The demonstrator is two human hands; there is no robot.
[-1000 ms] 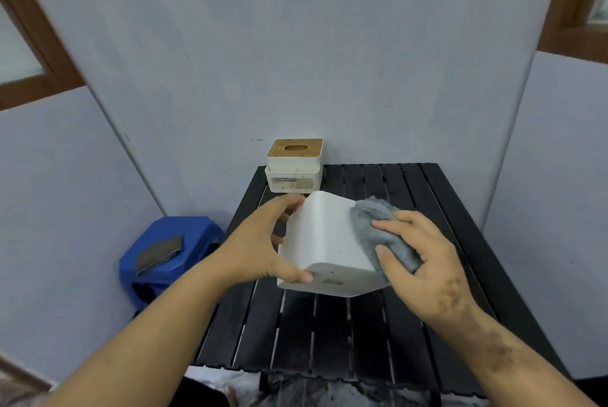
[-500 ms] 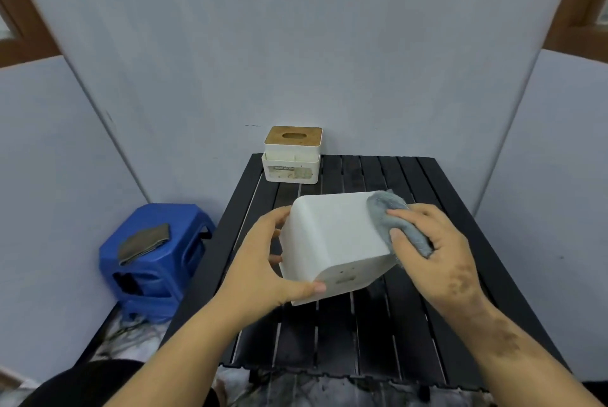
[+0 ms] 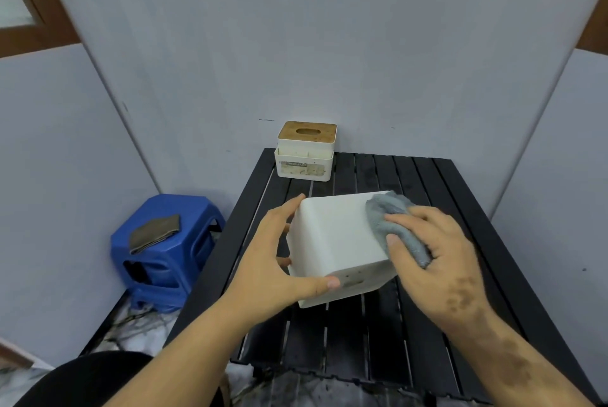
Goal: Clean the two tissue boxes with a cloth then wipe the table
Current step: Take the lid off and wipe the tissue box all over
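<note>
Head view: the black slatted surface [image 3: 460, 209] runs beneath both hands. Above it the left hand [image 3: 266, 262] has its grip clamped on the tilted white box [image 3: 335, 238], thumb along the near edge, fingers round the far side. The second box [image 3: 306, 156] stands well beyond that grip, at the back edge. The right hand [image 3: 437, 258] grips a grey cloth [image 3: 394, 222], pressing it on the box's right upper corner. First box still being wiped; next, probably turn it to reach unwiped faces.
</note>
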